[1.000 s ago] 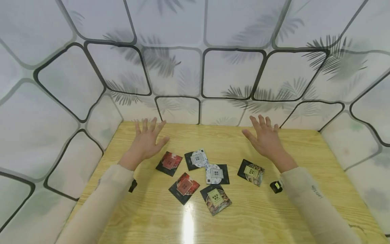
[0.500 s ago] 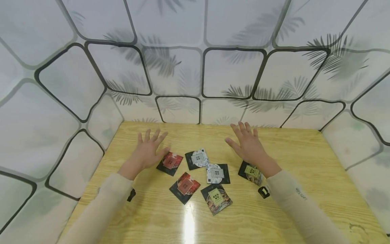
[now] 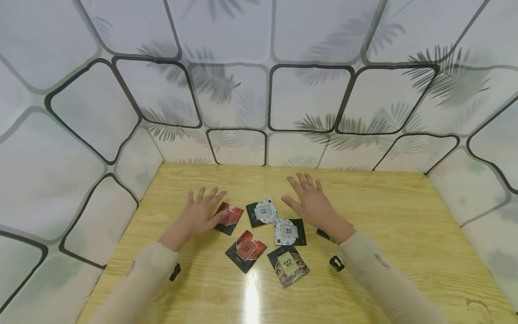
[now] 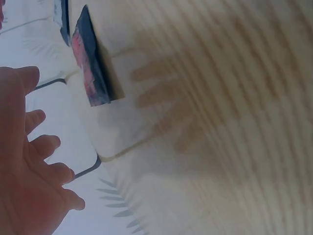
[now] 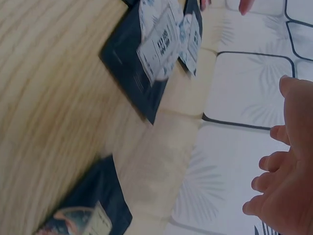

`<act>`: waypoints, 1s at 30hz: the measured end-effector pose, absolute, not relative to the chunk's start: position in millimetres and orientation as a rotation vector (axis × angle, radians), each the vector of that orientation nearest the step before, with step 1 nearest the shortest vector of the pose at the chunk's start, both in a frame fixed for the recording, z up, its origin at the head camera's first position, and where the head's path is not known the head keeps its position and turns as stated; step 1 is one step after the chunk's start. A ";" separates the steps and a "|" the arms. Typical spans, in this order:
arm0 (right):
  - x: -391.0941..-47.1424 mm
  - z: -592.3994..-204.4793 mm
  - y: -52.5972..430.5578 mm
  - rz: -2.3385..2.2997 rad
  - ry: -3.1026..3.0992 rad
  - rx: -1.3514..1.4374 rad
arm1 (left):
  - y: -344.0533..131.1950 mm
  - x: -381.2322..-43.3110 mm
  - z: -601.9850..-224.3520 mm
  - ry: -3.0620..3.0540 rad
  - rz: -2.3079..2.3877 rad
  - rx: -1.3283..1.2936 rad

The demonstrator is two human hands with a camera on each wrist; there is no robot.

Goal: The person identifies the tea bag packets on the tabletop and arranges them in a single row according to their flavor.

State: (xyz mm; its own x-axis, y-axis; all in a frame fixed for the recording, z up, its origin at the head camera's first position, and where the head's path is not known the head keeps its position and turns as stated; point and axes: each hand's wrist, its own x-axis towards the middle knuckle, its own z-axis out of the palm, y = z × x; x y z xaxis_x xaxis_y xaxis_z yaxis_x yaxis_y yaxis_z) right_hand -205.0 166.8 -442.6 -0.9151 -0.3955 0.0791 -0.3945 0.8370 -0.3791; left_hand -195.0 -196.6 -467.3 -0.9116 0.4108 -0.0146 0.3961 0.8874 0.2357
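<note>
My left hand (image 3: 197,217) hovers with spread fingers over the left of the table, its thumb in front of a red-and-black square packet (image 3: 230,224). A second red-and-black packet (image 3: 246,251) lies nearer to me. My right hand (image 3: 314,204), fingers extended, is held above the table, just right of two white-and-black packets (image 3: 263,212) that touch. Under my right wrist, a dark food-picture packet (image 3: 325,235) is mostly hidden; its twin with a yellow label (image 3: 288,266) lies front centre. In both wrist views, the hands hold nothing and stay clear of the packets.
The wooden table (image 3: 388,207) meets a white patterned wall (image 3: 307,99) at its back edge, and similar walls stand at both sides. A small black device (image 3: 337,263) shows below the right wrist, another (image 3: 175,272) by the left. Light glares off the table's front.
My right hand has moved left and a little toward me, now covering most of the right food-picture packet. The left hand has drawn slightly nearer, its thumb now overlapping the red packet.
</note>
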 end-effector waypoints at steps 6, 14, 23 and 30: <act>-201.2 -453.9 151.3 -0.594 3.008 -0.703 | -193.3 -189.6 -476.4 2.958 0.389 0.696; -195.5 -467.2 129.6 -0.609 2.921 -0.801 | -190.8 -185.0 -488.2 2.933 0.438 0.710; -193.8 -482.9 113.0 -0.560 2.835 -0.864 | -189.6 -181.7 -494.6 2.889 0.454 0.712; -191.8 -486.3 104.2 -0.534 2.803 -0.866 | -189.9 -180.9 -497.7 2.864 0.432 0.688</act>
State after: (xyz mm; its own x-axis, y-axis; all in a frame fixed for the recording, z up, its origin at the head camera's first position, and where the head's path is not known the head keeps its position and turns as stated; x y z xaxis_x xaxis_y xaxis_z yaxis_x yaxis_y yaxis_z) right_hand -191.8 104.2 -486.3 -0.8196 -0.5711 -0.0466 -0.5140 0.7687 -0.3806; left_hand -180.9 -189.9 -497.7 -0.8802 0.4658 -0.0911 0.4181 0.8518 0.3155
